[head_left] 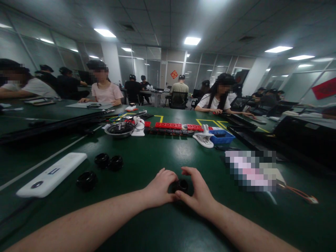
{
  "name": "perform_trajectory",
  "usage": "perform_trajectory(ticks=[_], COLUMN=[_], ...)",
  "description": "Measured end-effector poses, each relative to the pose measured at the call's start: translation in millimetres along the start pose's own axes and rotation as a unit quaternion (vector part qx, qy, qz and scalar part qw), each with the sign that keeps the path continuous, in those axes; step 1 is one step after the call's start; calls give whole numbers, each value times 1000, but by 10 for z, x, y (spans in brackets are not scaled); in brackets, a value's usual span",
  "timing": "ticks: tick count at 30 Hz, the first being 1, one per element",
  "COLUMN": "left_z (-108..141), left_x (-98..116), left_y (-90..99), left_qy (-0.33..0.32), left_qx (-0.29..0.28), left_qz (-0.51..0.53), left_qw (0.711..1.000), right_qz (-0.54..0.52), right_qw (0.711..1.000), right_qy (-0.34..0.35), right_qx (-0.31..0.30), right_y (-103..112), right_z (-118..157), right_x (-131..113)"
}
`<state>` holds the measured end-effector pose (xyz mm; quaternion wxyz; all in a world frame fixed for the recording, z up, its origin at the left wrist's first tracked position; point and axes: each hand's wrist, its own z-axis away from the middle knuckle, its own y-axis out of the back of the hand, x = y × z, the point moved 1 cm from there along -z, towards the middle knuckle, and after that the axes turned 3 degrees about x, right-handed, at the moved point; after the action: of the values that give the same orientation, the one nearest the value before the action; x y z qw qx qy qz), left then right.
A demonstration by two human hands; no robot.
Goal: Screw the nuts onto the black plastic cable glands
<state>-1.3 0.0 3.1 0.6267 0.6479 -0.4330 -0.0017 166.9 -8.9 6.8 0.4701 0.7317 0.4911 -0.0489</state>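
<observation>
A glossy black ring-shaped piece (183, 184) with a round hole lies between my two hands, low over the green table or on it. My left hand (162, 185) is closed on its left side, the fingers partly hidden behind it. On the other side, my right hand (198, 190) curves around the piece, its thumb at the near edge and its fingers at the far edge. To the left of my hands sit three more black round pieces: one (102, 160) beside another (116, 162), and a third (87, 180) nearer to me.
A white oblong device (52, 175) lies at left. Across the middle stand a metal bowl with cable (119, 129), red blocks (168, 125), a white clip stand (204, 137) and a blue bin (222, 136). Long black panels flank both sides. Two people sit across the table.
</observation>
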Motion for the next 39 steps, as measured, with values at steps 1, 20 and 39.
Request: perform_trajectory(ticks=[1, 20, 39], left_z=[-2, -2, -5], left_x=[5, -10, -9], left_y=[0, -23, -18], left_qy=[1, 1, -3], left_qx=[1, 5, 6], left_qz=[0, 9, 3], left_qw=[1000, 1000, 1000], right_qz=[3, -30, -20], right_qw=[1000, 999, 999], right_qy=[-14, -9, 21], right_qx=[-3, -10, -39], right_y=[-11, -26, 9], right_z=[2, 13, 16], right_x=[12, 0, -46])
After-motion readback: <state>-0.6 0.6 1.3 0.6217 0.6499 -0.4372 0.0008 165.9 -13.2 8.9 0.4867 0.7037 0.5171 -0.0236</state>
